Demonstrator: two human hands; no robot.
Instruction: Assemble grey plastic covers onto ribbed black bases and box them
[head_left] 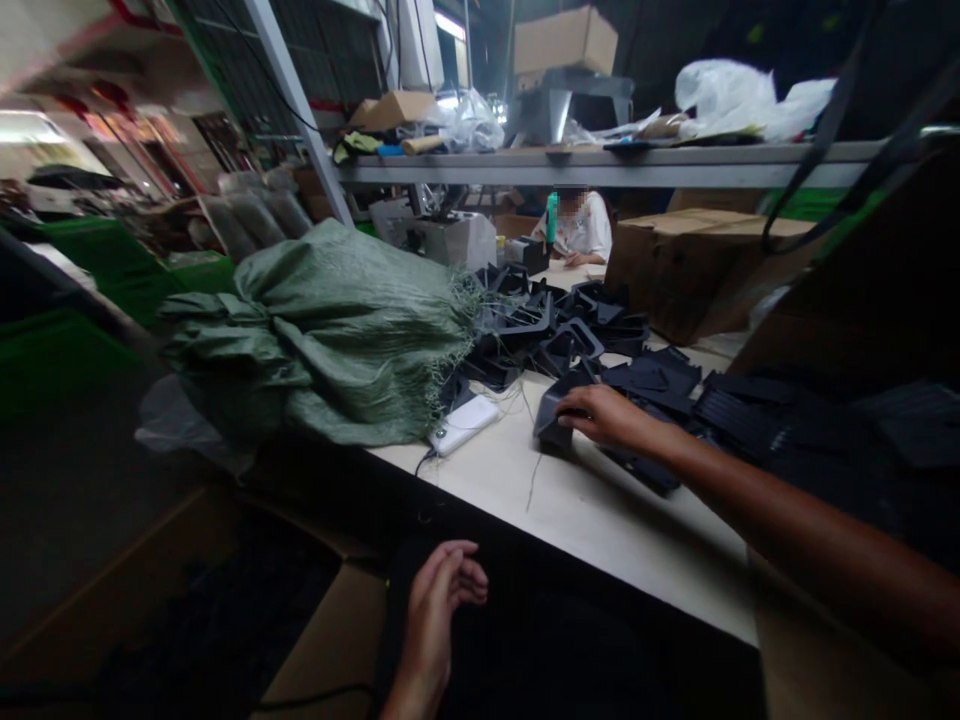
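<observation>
My right hand (604, 418) reaches in from the right and closes over a black moulded plastic part (551, 420) at the edge of a heap of similar black parts (570, 330). The heap lies spread across a white table (592, 530). My left hand (442, 610) hangs below the table's near edge with its fingers loosely curled, holding nothing. It is nearest a dark object or cloth (465, 650) beneath the table edge. A white power bank (463, 424) with a thin cable lies left of my right hand.
A bulging green woven sack (315, 340) lies on the table's left side. A large cardboard box (697, 270) stands behind the black parts. A seated co-worker (577, 230) works at the far end, beneath a metal shelf (600, 168) holding boxes and plastic bags.
</observation>
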